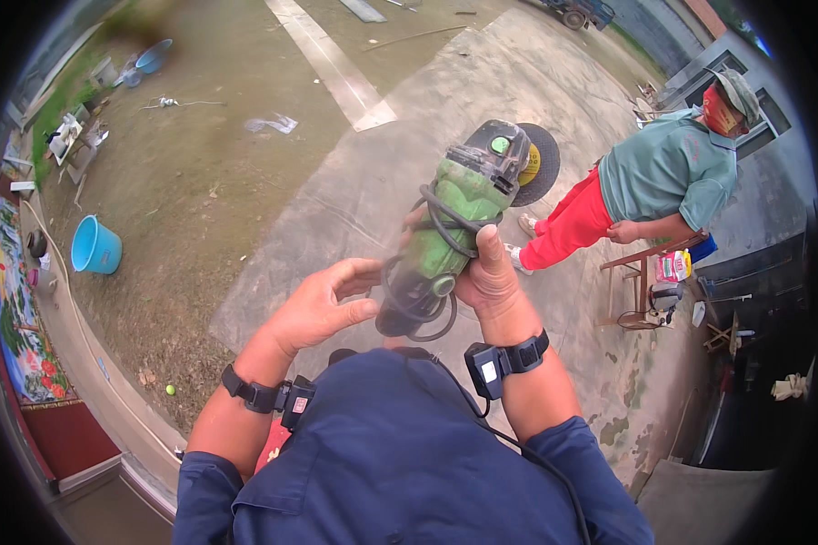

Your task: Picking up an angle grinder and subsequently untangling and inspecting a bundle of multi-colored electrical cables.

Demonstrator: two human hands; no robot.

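A green and black angle grinder (454, 195) is raised in front of my chest, tilted with its head up and away from me. Its dark cutting disc (541, 163) has a yellow centre and points to the right. The black cord (445, 222) is wound around the body, with a loose loop hanging by the handle end. My right hand (491, 277) grips the grinder from the right side, thumb up, its other fingers mostly hidden behind the body. Beside the handle, my left hand (327, 304) is open, fingers and thumb apart, fingertips close to the cord loop.
A person (673, 173) in a green shirt and red trousers stands at the right, near a wooden stool (641, 286) bearing a pink package. At the left are a blue bucket (96, 247) and a long hose (64, 272). Concrete (318, 218) meets bare soil ahead.
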